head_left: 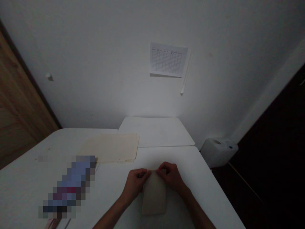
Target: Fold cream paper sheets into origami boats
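A narrow beige piece, paper or cloth (I cannot tell which) (154,197), lies on the white table in front of me. My left hand (136,182) pinches its far left corner between thumb and fingers. At the far right corner my right hand (172,175) pinches the same piece in a like way. A short stretch of its far edge shows between the two sets of fingertips. Farther off to the left, a stack of larger beige sheets (111,147) lies flat, apart from both hands.
A blurred-out bluish object (71,184) lies left of my left arm. The white table (202,197) meets a wall bearing a printed sheet (168,60). Right of the table stands a white plastic jerrycan (218,152). Wooden boards (19,95) stand at far left.
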Action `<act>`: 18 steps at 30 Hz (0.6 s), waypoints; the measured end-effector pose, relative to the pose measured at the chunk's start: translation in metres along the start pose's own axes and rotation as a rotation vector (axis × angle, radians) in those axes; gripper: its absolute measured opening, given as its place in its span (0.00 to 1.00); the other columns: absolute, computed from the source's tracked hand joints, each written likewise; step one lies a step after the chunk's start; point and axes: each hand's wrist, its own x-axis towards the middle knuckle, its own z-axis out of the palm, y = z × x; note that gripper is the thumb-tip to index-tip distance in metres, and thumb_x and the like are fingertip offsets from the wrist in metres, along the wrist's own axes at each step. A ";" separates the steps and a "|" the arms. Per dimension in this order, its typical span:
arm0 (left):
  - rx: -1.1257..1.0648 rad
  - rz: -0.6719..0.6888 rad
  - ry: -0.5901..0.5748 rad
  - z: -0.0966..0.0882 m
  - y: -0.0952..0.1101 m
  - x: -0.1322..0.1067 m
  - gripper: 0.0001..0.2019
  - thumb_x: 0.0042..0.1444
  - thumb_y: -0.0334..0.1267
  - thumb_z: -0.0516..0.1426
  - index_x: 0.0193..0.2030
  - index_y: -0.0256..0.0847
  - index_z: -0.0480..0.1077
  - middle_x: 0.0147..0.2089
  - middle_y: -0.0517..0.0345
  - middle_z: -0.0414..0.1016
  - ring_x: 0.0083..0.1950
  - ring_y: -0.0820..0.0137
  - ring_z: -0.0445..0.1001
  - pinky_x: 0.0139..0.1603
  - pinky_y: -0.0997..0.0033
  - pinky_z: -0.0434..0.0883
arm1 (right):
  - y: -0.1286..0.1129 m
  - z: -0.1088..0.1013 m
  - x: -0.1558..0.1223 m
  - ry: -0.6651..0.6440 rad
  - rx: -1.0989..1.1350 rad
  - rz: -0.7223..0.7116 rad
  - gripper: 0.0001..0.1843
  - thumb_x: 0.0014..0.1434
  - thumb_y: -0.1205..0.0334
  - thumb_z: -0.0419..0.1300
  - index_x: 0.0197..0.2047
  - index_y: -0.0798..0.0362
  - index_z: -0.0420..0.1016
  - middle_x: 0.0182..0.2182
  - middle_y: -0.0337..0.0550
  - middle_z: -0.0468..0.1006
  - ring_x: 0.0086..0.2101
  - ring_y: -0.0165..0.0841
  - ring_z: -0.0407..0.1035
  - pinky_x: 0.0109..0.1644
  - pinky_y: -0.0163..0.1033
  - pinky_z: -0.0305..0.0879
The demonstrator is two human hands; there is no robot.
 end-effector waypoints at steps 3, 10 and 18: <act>-0.003 -0.003 -0.020 0.000 0.001 0.000 0.21 0.48 0.54 0.61 0.27 0.34 0.76 0.21 0.59 0.71 0.20 0.74 0.62 0.16 0.79 0.56 | 0.000 0.001 0.000 -0.023 0.038 0.007 0.08 0.54 0.59 0.62 0.28 0.54 0.73 0.24 0.37 0.74 0.26 0.29 0.66 0.28 0.31 0.59; 0.001 -0.013 -0.024 0.000 0.003 0.000 0.21 0.46 0.54 0.61 0.28 0.34 0.77 0.20 0.59 0.70 0.18 0.75 0.60 0.14 0.79 0.55 | 0.006 0.001 0.000 -0.096 0.179 0.042 0.07 0.55 0.60 0.61 0.29 0.54 0.70 0.26 0.37 0.73 0.28 0.29 0.66 0.31 0.32 0.60; -0.038 -0.036 -0.009 -0.001 0.003 0.001 0.21 0.46 0.55 0.62 0.27 0.34 0.75 0.19 0.62 0.67 0.16 0.78 0.57 0.13 0.79 0.54 | 0.001 -0.003 0.000 -0.100 0.087 0.030 0.08 0.54 0.58 0.63 0.30 0.54 0.76 0.27 0.39 0.77 0.26 0.29 0.67 0.28 0.32 0.59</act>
